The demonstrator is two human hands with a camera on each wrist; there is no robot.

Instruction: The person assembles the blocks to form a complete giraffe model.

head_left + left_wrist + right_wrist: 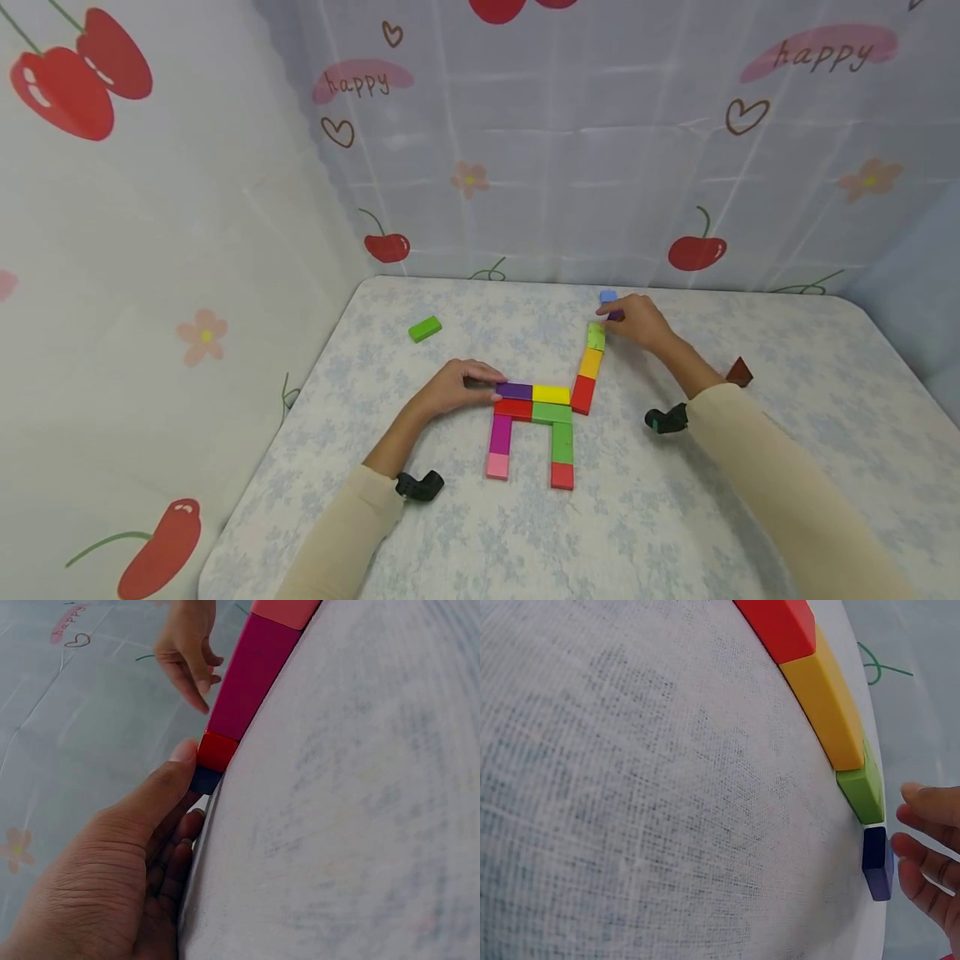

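My left hand point(453, 387) is at the left end of a block figure, its thumb and forefinger touching the corner where a purple block point(514, 391) lies against a red block point(513, 409). In the left wrist view the thumb point(169, 776) lies at the red and dark blocks' upper edge. My right hand point(637, 322) hovers around a dark purple block point(874, 847) beyond the figure's raised arm, fingertips right at its top and thumb apart from it. A light blue block point(608, 296) shows just past these fingers. Below it are light green point(596, 336), orange-yellow point(591, 362) and red blocks in line.
A yellow block point(551, 395) and green block point(552, 413) continue the body. Two legs run toward me, one magenta point(500, 435) and pink, one green point(562, 442) and red. A loose green block point(425, 329) lies left; a brown-red pyramid point(739, 372) stands by my right forearm.
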